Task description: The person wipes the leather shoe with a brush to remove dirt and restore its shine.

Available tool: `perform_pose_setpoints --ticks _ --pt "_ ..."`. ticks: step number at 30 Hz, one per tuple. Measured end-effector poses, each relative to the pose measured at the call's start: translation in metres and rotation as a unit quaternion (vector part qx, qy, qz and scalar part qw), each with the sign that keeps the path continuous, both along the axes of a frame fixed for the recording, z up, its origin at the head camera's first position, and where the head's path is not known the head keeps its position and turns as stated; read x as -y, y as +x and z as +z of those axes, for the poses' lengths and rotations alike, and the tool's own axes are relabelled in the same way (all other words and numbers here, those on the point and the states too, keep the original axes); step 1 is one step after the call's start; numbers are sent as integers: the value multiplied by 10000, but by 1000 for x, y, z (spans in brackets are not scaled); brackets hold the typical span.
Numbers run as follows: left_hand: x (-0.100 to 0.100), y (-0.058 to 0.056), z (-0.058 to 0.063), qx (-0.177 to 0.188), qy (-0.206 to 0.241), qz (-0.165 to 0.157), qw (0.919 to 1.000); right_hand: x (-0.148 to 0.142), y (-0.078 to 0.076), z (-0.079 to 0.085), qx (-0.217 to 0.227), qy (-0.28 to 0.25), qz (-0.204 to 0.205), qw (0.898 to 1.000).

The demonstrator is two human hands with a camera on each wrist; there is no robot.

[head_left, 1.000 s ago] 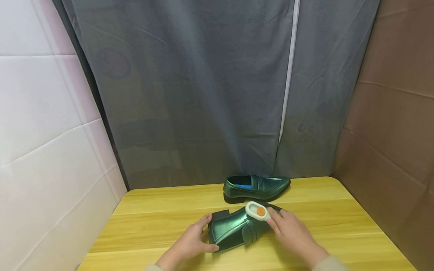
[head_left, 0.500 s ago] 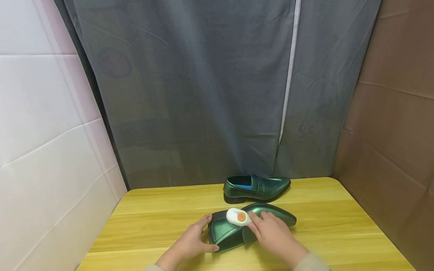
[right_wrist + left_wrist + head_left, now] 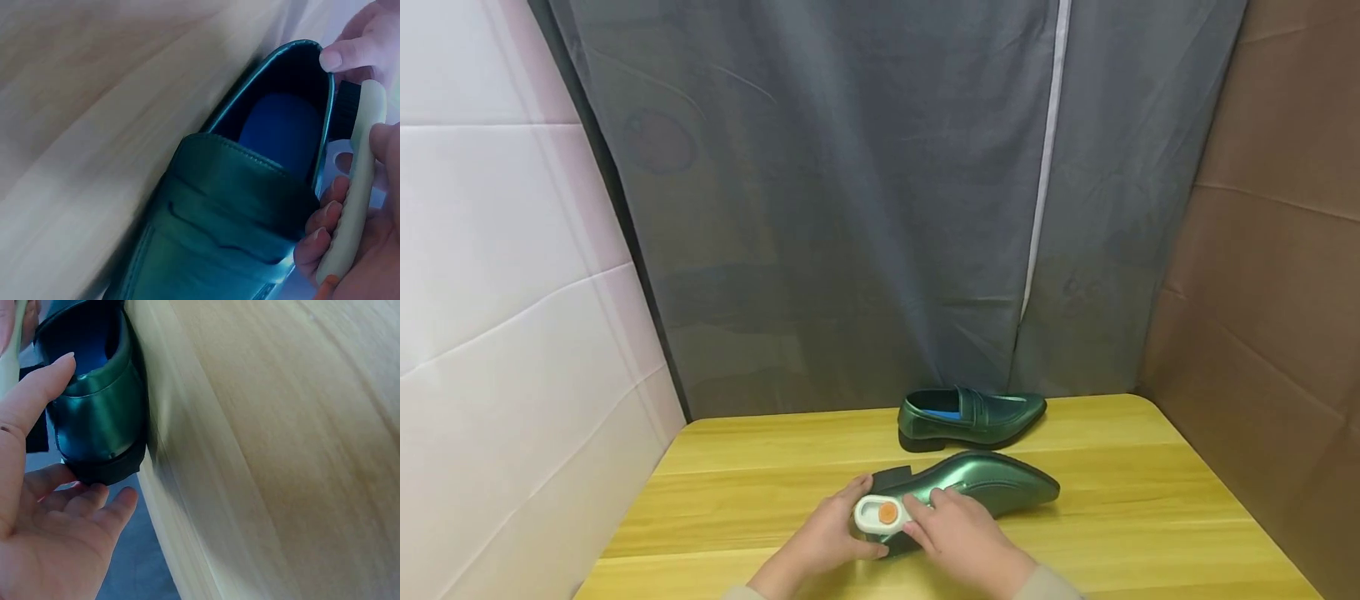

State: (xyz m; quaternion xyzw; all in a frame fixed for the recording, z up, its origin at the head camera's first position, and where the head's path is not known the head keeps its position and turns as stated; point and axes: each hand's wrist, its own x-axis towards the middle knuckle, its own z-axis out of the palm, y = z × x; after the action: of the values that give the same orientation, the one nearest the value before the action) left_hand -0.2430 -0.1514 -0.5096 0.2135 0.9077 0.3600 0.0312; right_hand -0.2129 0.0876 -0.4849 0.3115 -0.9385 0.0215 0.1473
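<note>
A shiny green loafer [image 3: 1000,487] lies tipped on its side, toe to the right, its opening facing the person in the head view. My left hand [image 3: 827,529] grips its heel end; in the left wrist view the thumb is at the collar and the fingers are by the heel base. My right hand [image 3: 962,533] holds a white-handled brush [image 3: 871,515] with an orange round spot. Dark bristles [image 3: 345,111] show in the right wrist view, right at the shoe's outer side near the heel. Blue lining [image 3: 278,134] is visible inside the shoe.
A matching green loafer [image 3: 1000,419] stands upright behind, near the back edge of the wooden table [image 3: 737,475]. A grey curtain [image 3: 850,208] hangs behind, with a white panel [image 3: 512,250] at the left and a brown one [image 3: 1277,208] at the right.
My right hand has moved the brush leftward and nearer along the loafer, from its front part to the heel end. My left hand has kept its grip in place.
</note>
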Motion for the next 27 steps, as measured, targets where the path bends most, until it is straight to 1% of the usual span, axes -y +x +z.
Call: perform_pose_setpoints --ticks 5,10,13,19,27 --pt "-1 -1 0 3 120 -36 9999 6 0 1 -216 102 -35 9997" --pt "-1 1 -1 86 281 10 9996 4 -3 2 -396 122 -291 9987" --pt "-1 3 -1 96 320 28 9994 1 -5 3 -318 21 -448 9985" --pt "-1 2 0 97 302 5 9995 -8 -8 11 2 -273 -938 9952" --pt "0 3 2 288 231 106 9993 -38 -12 19 38 -743 -1464 9864"
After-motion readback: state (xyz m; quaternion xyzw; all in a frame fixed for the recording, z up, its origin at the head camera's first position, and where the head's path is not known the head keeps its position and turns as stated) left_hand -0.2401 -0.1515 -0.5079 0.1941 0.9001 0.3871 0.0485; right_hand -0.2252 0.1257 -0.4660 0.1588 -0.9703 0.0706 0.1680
